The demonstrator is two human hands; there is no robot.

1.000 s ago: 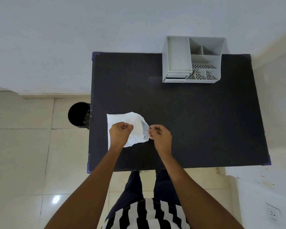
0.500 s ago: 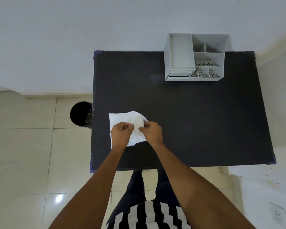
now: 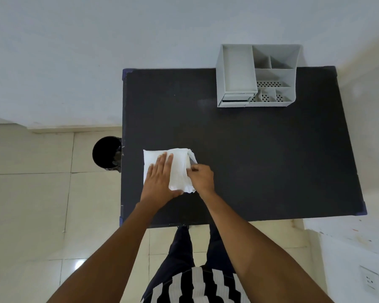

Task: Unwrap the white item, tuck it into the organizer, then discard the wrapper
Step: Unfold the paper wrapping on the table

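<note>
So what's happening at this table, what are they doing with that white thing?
A person is unwrapping a white packet on a black table. The left hand lies flat on it, holding it down, while the right hand pinches its right edge to pull the wrapper open. Nothing has come out yet. The grey organizer at the far side looks empty, and a black bin stands on the floor beside the table.

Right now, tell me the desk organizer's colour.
Light grey, seen best in the head view: desk organizer.

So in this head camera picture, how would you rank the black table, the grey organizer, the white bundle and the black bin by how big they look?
1. Black table, by far.
2. Grey organizer.
3. White bundle, partly under the hands.
4. Black bin, partly hidden by the table and farther down on the floor, so its rank against the bundle is unsure.
</note>
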